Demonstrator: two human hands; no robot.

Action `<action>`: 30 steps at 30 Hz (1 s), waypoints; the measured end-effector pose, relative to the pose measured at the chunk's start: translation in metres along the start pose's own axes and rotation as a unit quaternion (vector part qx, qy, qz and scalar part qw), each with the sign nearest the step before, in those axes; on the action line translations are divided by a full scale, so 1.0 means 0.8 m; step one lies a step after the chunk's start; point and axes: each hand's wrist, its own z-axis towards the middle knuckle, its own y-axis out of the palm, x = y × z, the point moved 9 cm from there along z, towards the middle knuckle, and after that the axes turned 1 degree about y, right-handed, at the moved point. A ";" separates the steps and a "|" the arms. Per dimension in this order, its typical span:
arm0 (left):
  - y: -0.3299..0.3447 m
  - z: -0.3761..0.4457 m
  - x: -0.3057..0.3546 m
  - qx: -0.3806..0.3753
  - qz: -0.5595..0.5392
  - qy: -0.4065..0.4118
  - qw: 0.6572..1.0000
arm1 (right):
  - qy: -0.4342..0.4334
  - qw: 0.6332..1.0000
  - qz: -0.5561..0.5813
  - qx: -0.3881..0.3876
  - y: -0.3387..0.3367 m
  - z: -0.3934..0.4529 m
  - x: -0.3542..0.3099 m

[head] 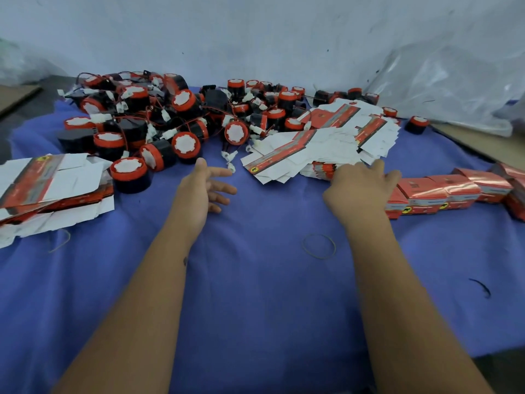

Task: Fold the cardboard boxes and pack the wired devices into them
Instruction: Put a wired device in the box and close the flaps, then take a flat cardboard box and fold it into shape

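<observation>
Neither grip holds anything just now. From the head camera, the left hand [203, 191] hangs over the blue cloth with its fingers loose and spread, close to the nearest wired device [129, 174] but not touching it. The right hand [360, 191] lies flat, fingers straight, resting on the near edge of the fanned stack of flat box blanks [318, 143], as if to draw one off; I cannot tell whether a blank is already caught under the fingertips.

As for progress, a short row of folded red boxes [451, 194] stands just right of that hand, running off toward the edge of the bench [255, 294]; whether they are filled cannot be seen. Far more remains: a large tangled heap of devices [170, 115], black bodies with red caps and red wires ending in white plugs, covers the back of the cloth, and a second pile of unfolded blanks [54, 186] sits at the left. By my reckoning the job is in its early part, with a new box about to be started.

A rubber band [318, 245] lies loose between the forearms.
</observation>
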 end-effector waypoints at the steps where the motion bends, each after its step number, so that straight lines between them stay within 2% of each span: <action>1: 0.000 0.000 0.000 0.001 0.003 0.001 1.000 | -0.017 1.000 0.007 0.014 -0.002 0.001 -0.014; 4: 0.000 0.002 0.001 0.004 0.002 0.003 1.000 | -0.107 0.986 0.109 0.068 -0.006 0.001 -0.064; 7: 0.000 0.005 0.000 0.007 0.000 0.001 1.000 | -0.174 0.965 0.194 -0.001 0.021 -0.005 -0.109; 10: 0.001 0.009 -0.001 0.009 0.007 0.005 1.000 | -0.194 0.959 0.194 -0.070 0.056 -0.014 -0.137; 11: 0.001 0.009 -0.002 0.009 0.010 0.006 1.000 | -0.196 0.962 0.181 -0.054 0.058 -0.014 -0.139; 15: 0.003 0.012 -0.004 0.015 0.041 0.000 0.999 | -0.201 0.963 0.141 0.109 0.026 -0.019 -0.135; 19: 0.003 0.012 -0.004 0.024 0.069 0.007 0.997 | -0.185 0.947 0.221 0.141 0.014 -0.026 -0.124; 21: -0.001 0.009 0.000 0.049 0.079 0.032 0.995 | -0.172 0.946 0.254 0.109 0.018 -0.025 -0.116; 25: -0.009 0.007 0.007 0.102 0.180 0.082 0.975 | -0.186 0.951 0.236 -0.067 0.055 -0.020 -0.121; 28: -0.009 0.012 0.004 0.104 0.270 0.078 0.954 | -0.252 0.934 0.239 -0.086 0.055 -0.030 -0.137; 30: -0.014 0.013 0.001 0.114 0.269 0.063 0.954 | -0.290 0.905 0.298 -0.085 0.046 -0.038 -0.146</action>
